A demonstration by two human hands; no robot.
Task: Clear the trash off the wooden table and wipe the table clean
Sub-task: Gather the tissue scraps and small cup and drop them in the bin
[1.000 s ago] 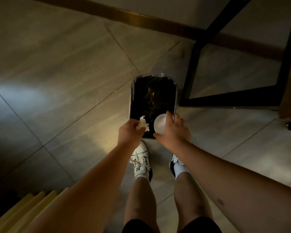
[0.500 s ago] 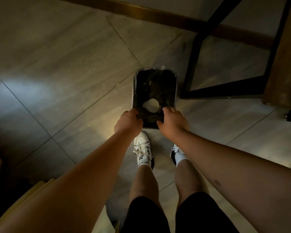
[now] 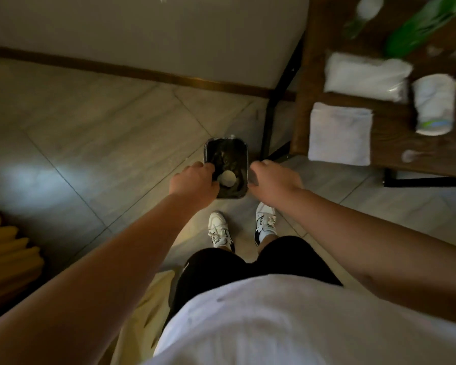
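Observation:
A black-lined trash bin (image 3: 225, 143) stands on the tiled floor in front of my feet. A white cup (image 3: 227, 178) lies inside it on the dark liner. My left hand (image 3: 195, 184) hovers over the bin's left rim with loosely curled fingers and nothing in it. Just off the right rim hangs my right hand (image 3: 274, 180), also empty. The wooden table (image 3: 387, 146) fills the upper right, with a folded white cloth (image 3: 340, 133) near its front corner.
On the table lie a white tissue pack (image 3: 366, 75), a white paper cup (image 3: 435, 106), a green bag (image 3: 419, 25) and a blurred bottle (image 3: 363, 11). The table's black metal leg (image 3: 270, 119) stands right of the bin. A yellow cushion (image 3: 8, 248) sits at left.
The crumpled tissue and the white cup left my hands and dropped into the bin. The view has risen and swung right, and the tabletop now shows.

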